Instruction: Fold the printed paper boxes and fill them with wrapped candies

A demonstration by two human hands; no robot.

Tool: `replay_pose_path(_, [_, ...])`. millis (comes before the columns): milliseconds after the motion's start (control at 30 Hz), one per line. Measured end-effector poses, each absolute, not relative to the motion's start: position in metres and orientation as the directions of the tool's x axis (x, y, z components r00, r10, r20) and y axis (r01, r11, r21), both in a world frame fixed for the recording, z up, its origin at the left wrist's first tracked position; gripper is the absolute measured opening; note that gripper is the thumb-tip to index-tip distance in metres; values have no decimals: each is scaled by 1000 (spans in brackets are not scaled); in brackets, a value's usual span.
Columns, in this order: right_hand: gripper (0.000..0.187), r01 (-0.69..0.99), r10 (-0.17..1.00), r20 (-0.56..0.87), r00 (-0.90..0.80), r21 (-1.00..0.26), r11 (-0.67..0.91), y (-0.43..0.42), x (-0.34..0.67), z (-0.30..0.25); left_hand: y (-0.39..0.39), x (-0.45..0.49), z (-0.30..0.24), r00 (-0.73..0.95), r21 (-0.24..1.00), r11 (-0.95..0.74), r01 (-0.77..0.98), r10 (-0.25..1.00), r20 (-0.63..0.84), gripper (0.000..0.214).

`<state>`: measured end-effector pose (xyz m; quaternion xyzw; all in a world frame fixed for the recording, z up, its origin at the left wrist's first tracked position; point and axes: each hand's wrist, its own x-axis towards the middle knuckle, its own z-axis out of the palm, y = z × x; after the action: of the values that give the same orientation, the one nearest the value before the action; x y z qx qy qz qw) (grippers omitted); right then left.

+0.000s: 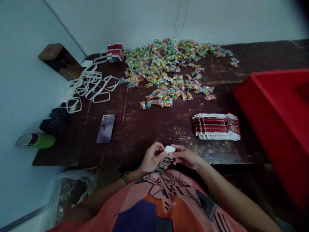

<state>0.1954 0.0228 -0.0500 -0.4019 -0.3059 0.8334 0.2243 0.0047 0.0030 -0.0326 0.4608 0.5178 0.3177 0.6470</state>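
Between both hands, close to my body at the table's front edge, is a small candy box (165, 163) with a colourful print and a white flap at its top. My left hand (152, 157) pinches it from the left, thumb near the flap. From the other side my right hand (185, 156) grips it with thumb and fingers at the flap. The inside of the box is hidden. To the right lies a row of flat, folded red and white cartons (216, 126). Farther back spreads a heap of small clear packets of coloured candies (166, 64).
A large red bin (267, 106) stands at the right. On the left are white paper bands (94, 85), a phone (106, 129), a green bottle (38, 140), a dark cloth (55, 121) and a brown box (61, 61). More cartons (116, 52) stand at the back.
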Motion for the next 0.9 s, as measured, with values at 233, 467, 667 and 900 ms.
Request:
replay_pose_path(233, [29,170,827,-134,-546,-984,-47,26,183,-26,5,8,-52,426,661,690,-294,714,-555,46])
replay_pose_path(467, [24,227,810,-59,-584,-969,93,25,186,-32,-5,-5,-57,514,642,694,-327,701,-495,63])
replay_pose_path(667, [35,356,668,91,-739,-789,501,18,194,-20,-10,-11,-64,493,740,651,-166,705,-510,67])
replay_pose_path(900, [28,162,772,57,-633,-965,204,40,171,-20,4,-17,-51,268,850,479,-219,867,-419,47])
